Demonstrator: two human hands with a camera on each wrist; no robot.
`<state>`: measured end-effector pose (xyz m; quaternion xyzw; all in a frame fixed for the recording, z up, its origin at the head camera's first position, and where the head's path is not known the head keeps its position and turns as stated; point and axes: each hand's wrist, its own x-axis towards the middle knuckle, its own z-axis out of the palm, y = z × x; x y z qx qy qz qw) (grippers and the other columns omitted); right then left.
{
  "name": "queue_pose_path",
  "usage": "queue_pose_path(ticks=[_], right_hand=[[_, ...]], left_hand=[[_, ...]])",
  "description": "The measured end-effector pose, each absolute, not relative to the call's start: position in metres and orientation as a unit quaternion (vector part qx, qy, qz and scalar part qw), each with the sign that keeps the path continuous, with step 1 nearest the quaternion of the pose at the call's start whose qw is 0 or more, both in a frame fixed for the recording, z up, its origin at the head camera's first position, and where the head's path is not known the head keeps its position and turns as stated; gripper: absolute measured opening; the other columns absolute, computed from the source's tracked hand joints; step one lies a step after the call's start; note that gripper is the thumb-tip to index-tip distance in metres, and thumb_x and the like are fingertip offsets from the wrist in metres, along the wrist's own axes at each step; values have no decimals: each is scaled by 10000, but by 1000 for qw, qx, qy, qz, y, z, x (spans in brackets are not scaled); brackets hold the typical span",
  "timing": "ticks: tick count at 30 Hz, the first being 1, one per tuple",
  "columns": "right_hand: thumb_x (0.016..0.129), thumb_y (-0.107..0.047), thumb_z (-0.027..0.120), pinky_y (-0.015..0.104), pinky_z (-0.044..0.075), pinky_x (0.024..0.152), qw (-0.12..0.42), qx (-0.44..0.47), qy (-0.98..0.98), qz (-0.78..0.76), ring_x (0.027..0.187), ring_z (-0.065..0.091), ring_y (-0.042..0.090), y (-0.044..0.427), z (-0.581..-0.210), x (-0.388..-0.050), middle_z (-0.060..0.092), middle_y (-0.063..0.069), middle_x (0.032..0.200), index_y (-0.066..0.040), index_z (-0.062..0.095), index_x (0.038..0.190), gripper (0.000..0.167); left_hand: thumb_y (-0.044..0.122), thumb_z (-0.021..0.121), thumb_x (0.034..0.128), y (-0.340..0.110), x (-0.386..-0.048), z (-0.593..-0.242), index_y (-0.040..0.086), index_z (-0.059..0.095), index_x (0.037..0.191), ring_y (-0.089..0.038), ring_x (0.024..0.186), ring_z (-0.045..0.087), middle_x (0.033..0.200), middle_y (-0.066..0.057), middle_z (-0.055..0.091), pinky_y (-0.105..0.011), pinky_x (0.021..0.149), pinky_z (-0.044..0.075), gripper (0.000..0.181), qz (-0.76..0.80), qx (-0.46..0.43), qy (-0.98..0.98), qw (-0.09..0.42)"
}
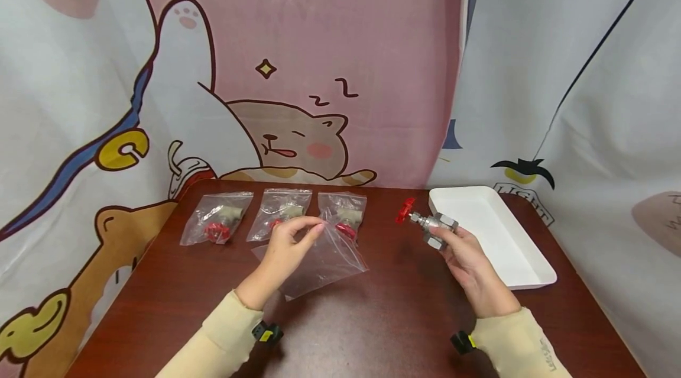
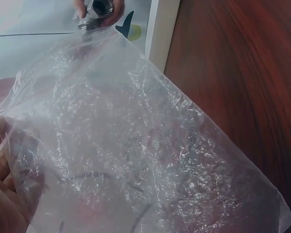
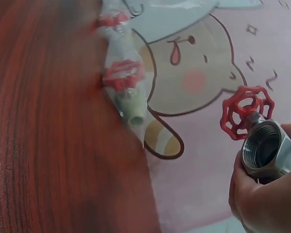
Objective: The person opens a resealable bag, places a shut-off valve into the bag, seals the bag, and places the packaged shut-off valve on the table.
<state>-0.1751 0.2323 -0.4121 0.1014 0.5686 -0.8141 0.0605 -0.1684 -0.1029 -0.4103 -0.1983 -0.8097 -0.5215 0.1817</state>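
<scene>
My left hand [image 1: 289, 251] pinches the upper edge of a clear plastic bag [image 1: 324, 268] between thumb and fingertips. The bag hangs down over the table; in the left wrist view its crinkled film [image 2: 136, 136] fills most of the picture, with nothing seen inside. My right hand [image 1: 470, 265] grips a silvery metal valve [image 1: 433, 227] by its body, above the near left side of the white tray. The valve's red handwheel [image 1: 405, 210] points left, toward the bag. The right wrist view shows the threaded opening [image 3: 264, 148] of the valve and its spoked red wheel [image 3: 246, 111].
Three clear bags lie in a row at the back, each with a red-wheeled valve: a left one [image 1: 218, 221], a middle one [image 1: 279, 212] and a right one [image 1: 344, 215]. The shallow white tray [image 1: 500, 236] stands on the right. Behind the brown table [image 1: 367, 330] hangs a cartoon-print cloth [image 1: 404, 70].
</scene>
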Motion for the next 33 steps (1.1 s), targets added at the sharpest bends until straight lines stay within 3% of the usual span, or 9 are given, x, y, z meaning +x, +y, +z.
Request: queue_pose_path(ticks=[4,8,12,23,29,33], right_hand=[[864,-7,630,157,508,734,36,81,631,-770,810,629,16,216,-408,-168,676,-104,848,-87,635,967,130],[833,0,667,172,508,746,20,59,684,-727,860,604,24,201,-405,-162,656,-124,872,48,563,1135,323],[787,20,709,183,520,721,-11,21,731,-682,847,602,22,189,-404,-156,639,-121,888,89,542,1174,427],[698,49,788,128,508,760,-136,-71,772,-617,852,612,2,164,-401,-147,631,-102,941,19,642,1066,396],[681,97,769,118,506,744,-165,-73,780,-599,830,584,-30,141,-375,-132,632,72,964,71,642,1022,365],[671,26,816,124,510,697,-196,-88,778,-590,828,584,0,135,-385,-136,648,88,966,-14,676,1008,367]], left_hand=[[210,670,885,-100,-169,-410,126,731,959,-109,887,646,938,3,724,-310,790,528,128,-513,-201,-813,188],[188,672,884,-98,-170,-410,109,732,951,-115,876,654,931,-10,727,-305,774,532,120,-511,-204,-812,192],[189,674,882,-97,-171,-412,109,731,954,-106,874,656,931,-10,729,-295,775,532,122,-506,-200,-815,196],[196,691,868,-92,-172,-412,102,736,949,-137,844,675,906,-20,733,-326,765,533,132,-499,-171,-818,229],[189,703,858,-83,-171,-413,105,743,928,-119,765,665,896,-22,736,-269,679,538,117,-502,-154,-818,237],[184,696,865,-78,-170,-412,99,740,927,-84,702,638,873,-20,733,-222,631,529,115,-509,-146,-814,238]])
